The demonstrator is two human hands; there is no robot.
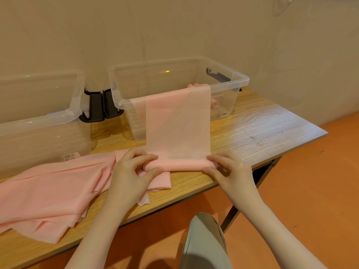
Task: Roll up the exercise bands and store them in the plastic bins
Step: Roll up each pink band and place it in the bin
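Both hands [134,167] [227,167] pinching pink band's [177,123] rolled end; bin [229,82] contents blurred, perhaps rolls

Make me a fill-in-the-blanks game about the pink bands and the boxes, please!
1. The band being rolled hangs over the rim of the ____ bin.
2. Both hands, left and right, hold the roll at its two ____.
3. The pile of loose bands lies on the table in front of the ____ bin.
4. All the bands are ____ in colour.

Missing words: right; ends; left; pink
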